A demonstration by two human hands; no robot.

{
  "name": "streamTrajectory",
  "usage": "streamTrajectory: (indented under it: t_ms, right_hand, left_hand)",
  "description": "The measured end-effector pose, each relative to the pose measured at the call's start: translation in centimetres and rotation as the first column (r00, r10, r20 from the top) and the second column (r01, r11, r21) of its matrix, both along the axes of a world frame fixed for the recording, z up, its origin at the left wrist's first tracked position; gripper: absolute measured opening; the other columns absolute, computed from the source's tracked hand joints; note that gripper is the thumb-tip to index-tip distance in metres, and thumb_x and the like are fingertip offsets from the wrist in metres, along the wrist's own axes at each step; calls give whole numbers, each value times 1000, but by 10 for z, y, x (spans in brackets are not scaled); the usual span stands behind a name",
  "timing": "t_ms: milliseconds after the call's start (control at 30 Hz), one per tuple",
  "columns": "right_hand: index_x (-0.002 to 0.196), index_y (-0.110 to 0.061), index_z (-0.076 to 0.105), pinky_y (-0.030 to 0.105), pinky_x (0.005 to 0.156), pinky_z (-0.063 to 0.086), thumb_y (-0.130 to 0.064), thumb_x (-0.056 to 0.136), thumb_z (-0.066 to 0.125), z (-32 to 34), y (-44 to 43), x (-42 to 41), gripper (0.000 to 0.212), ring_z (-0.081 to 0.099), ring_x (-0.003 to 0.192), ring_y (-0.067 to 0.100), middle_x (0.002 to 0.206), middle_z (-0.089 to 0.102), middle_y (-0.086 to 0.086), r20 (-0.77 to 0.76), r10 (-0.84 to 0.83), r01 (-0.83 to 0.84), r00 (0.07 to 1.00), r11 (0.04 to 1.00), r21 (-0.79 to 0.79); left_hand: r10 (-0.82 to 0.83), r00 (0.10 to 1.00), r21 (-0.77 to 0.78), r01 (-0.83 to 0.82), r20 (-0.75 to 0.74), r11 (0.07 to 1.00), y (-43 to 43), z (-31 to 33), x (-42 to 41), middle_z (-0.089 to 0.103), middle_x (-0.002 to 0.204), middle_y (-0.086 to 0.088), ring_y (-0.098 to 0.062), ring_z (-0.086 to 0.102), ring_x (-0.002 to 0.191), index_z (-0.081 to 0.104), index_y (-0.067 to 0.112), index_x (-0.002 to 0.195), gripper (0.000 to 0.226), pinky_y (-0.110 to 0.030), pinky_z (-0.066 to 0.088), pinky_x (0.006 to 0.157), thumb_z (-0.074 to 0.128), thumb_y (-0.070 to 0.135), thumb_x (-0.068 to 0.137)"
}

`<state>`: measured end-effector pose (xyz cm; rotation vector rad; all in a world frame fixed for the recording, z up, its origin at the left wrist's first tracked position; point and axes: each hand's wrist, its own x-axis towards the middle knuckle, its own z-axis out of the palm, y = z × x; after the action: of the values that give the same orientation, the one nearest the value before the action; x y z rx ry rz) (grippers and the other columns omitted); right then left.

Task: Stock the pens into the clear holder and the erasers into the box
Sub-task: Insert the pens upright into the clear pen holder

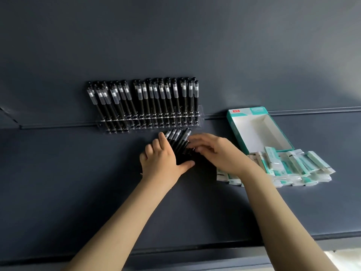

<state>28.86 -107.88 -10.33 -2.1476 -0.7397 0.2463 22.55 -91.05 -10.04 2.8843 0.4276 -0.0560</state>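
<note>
Loose pens [178,139] largely covered by the left hand [162,159] and right hand [216,151], right fingertips' hold not made out, part of the erasers [293,165] hidden behind the right wrist, print on the box [233,130] too small to be read, forearms cut off at the bottom edge

Dark table [78,173] carries clear holder [199,119], loose pens [178,137], box [259,130], erasers [297,167].

Black pens [178,140], clear holder [199,119], teal-and-white box [233,124], teal-and-white erasers [293,165], dark grey table [78,173]
</note>
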Motion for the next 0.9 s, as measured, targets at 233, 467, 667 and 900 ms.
streamTrajectory:
  t_ms: [233,467,667,900]
  right_hand:
    - [119,-22,60,28,88,54,2,97,47,-7,-1,-4,35,65,90,1,102,66,-19,-2,-276,265,961,921,285]
    - [104,-19,62,34,82,56,-1,99,44,-8,-2,-1,26,64,74,7,89,67,-7,-109,-470,466,876,763,448]
    - [114,-16,66,17,80,50,-9,97,52,-10,-2,-1,23,63,86,10,102,70,0,-15,-442,432,897,867,248]
    - [135,-20,53,39,94,51,-23,99,54,-10,2,0,36,63,108,19,117,69,-1,3,-295,295,955,955,25]
  left_hand:
    - [91,993,-55,-87,74,995,2,-4,9,44,133,-11,-31,40,124,38,5,133,95,-37,38,98,61,74,73]
    - [149,987,-135,-140,62,981,0,-3,13,54,125,-15,-34,48,118,46,2,118,78,-39,41,94,72,62,74]
    - [156,987,-184,-145,45,972,0,-3,12,62,97,-7,-29,59,93,53,8,95,58,-34,40,63,72,59,77]
    - [141,988,-200,-125,68,972,-2,-3,8,61,91,-6,-28,58,90,53,8,89,53,-33,39,60,69,58,79]
